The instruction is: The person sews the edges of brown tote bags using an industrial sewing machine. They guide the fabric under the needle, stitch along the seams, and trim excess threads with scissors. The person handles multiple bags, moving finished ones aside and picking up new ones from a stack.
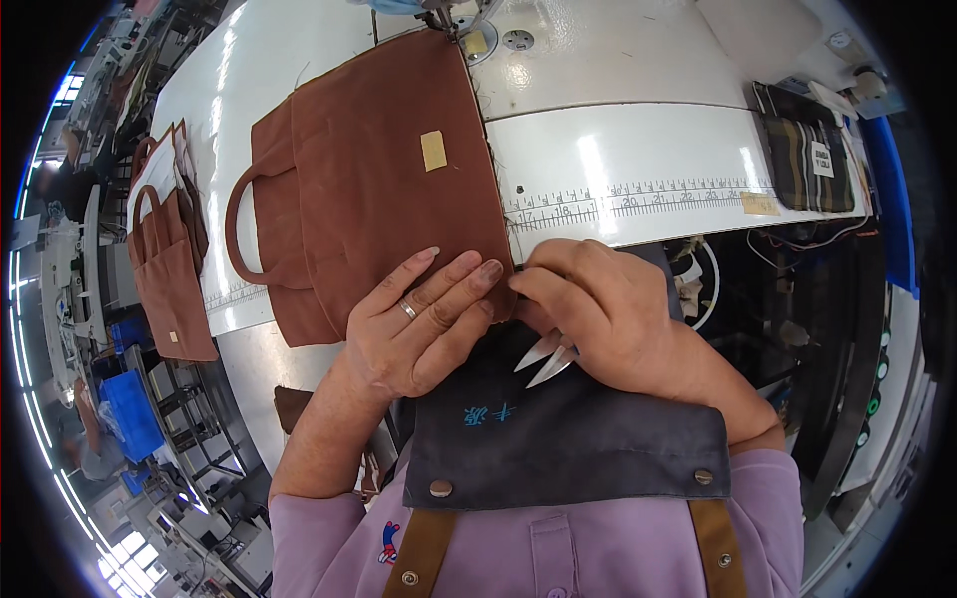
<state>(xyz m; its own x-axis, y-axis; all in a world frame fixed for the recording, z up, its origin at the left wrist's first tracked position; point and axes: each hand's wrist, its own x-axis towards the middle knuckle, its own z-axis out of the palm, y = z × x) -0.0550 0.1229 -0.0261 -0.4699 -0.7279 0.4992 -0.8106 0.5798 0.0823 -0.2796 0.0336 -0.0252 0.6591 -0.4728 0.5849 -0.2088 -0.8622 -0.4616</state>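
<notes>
A brown fabric bag (374, 179) with a loop handle lies flat on the white sewing table, a small yellow patch (434, 151) on its face. My left hand (424, 324) rests flat on the bag's near right corner, fingers stretched out. At that same corner my right hand (598, 309) pinches the edge between thumb and forefinger. Small thread snips (546, 361) sit in the right palm, blades pointing out below the fingers and apart. The bag's far right corner reaches the sewing machine's needle area (469, 40).
A printed ruler (638, 196) runs along the table's near edge. More brown bag pieces (169, 259) hang over the table at left. A dark striped pouch (809, 164) lies at the right end. Blue bins (130, 404) and other workstations stand farther left.
</notes>
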